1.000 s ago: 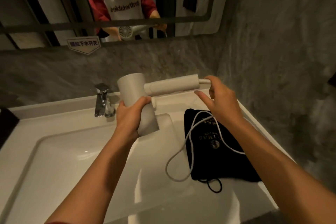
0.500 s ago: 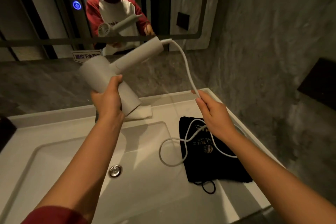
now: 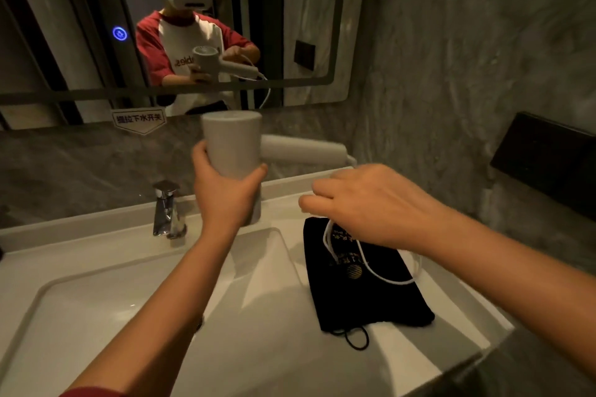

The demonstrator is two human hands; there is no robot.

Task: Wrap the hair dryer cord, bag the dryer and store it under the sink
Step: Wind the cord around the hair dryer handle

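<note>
Left hand (image 3: 225, 193) wrapped around barrel of white hair dryer (image 3: 233, 145), barrel upright above sink counter, handle pointing right. Right hand (image 3: 371, 203) palm down just right of handle end, fingers curled over white cord (image 3: 364, 263); grip itself hidden under hand. Cord loops down from hand across black drawstring bag (image 3: 364, 300). Bag lies flat on white counter (image 3: 451, 316), right of basin. Chrome faucet (image 3: 167, 209) behind basin, left of dryer. Mirror (image 3: 290, 26) above.

right hand (image 3: 371, 203) hides the cord (image 3: 371, 271) end (grip unclear); drain unseen.
</note>
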